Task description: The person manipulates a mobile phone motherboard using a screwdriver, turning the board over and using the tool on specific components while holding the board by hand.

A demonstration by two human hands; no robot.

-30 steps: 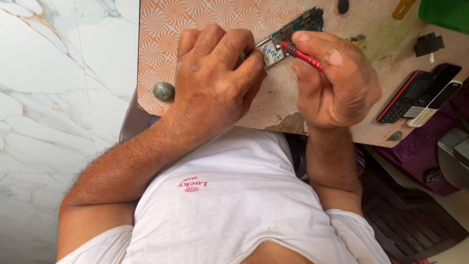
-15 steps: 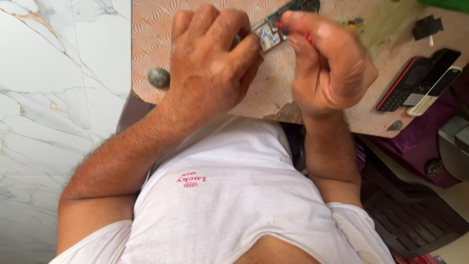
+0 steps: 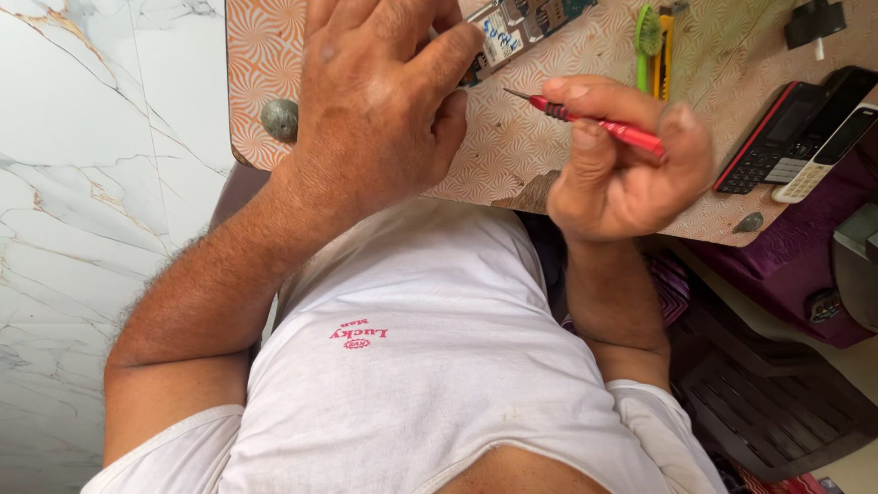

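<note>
Board under my left hand, screwdriver in my right.
I see the circuit board on the patterned table near its far edge, my left hand closed over it, thumb pressing its near end. My right hand pinches a red screwdriver, tip just short of the board. A green brush lies beyond; two phones rest well to the right.

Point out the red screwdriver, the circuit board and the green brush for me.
Red screwdriver (image 3: 599,125): head view, middle of its red handle.
Circuit board (image 3: 512,32): head view, its metal-shielded part beside the left thumb.
Green brush (image 3: 647,37): head view, its bristle head.
</note>
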